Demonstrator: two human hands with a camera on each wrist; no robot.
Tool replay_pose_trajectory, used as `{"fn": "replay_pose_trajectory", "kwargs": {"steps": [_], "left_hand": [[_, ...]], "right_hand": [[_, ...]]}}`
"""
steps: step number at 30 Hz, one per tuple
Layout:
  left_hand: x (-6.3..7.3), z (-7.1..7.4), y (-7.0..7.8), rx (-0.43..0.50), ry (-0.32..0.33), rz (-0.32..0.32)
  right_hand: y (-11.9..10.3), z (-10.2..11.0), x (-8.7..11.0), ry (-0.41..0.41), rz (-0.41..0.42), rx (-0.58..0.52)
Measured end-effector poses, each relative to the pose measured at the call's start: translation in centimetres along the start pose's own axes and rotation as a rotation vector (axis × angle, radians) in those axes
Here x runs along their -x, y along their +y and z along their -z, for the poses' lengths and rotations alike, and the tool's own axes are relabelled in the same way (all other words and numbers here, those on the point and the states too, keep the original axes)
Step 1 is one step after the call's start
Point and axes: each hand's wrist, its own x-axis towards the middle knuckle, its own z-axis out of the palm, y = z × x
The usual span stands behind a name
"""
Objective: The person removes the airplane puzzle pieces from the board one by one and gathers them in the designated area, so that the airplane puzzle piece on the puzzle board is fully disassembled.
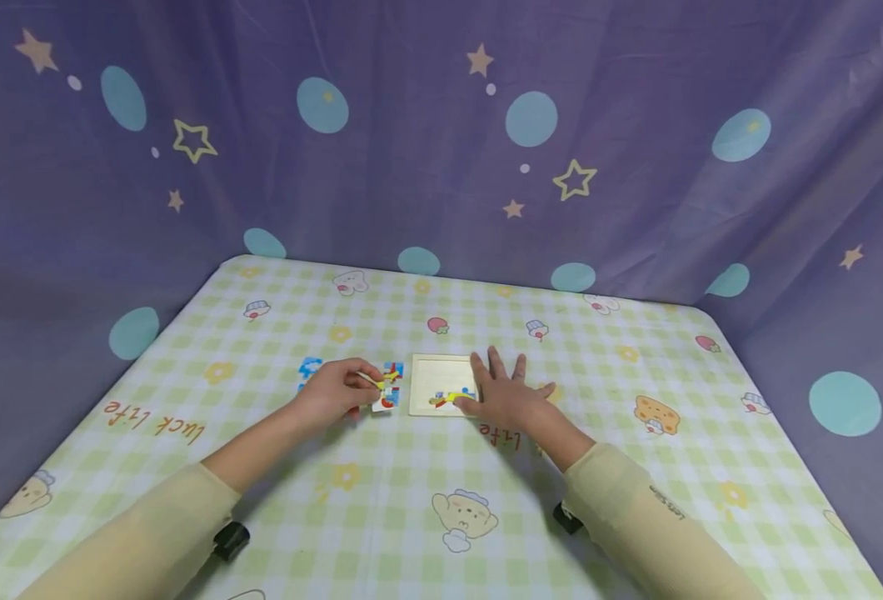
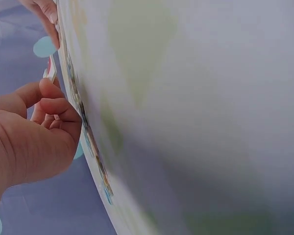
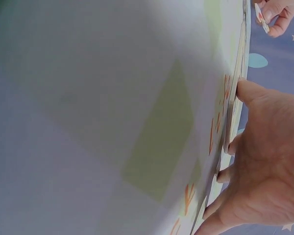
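Observation:
Between thumb and fingertips my left hand pinches a puzzle piece, raised above the table; the left wrist view shows the piece tilted on edge. Under and around that hand lie several colourful puzzle pieces, partly hidden by it. To the right sits a shallow wooden puzzle tray with a yellow, red and blue printed piece along its lower part. My right hand rests with fingers spread over the tray's right side, its thumb at the lower right corner, covering part of the tray.
A green-and-white checked tablecloth with printed bears, flowers and lettering covers the table. A purple curtain with stars and blue dots hangs behind and along the sides. Both forearms wear pale sleeves with a dark device below the left one.

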Motion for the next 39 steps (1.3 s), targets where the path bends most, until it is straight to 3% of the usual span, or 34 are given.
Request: {"fn": "replay_pose_trajectory", "kwargs": {"steps": [10,24,39], "left_hand": [[1.2,1.7,-0.6,0.029,-0.017,0.014],[2.6,3.8,-2.1,-0.006,-0.013,0.02],[3.9,5.6,-3.1,-0.002,-0.073,0.024]], "right_hand": [[0.1,0.0,-0.2,-0.005,0.007,0.0],[0.0,0.0,0.0,0.0,0.005,0.013],[0.1,0.1,0.1,0.0,0.01,0.0]]}}
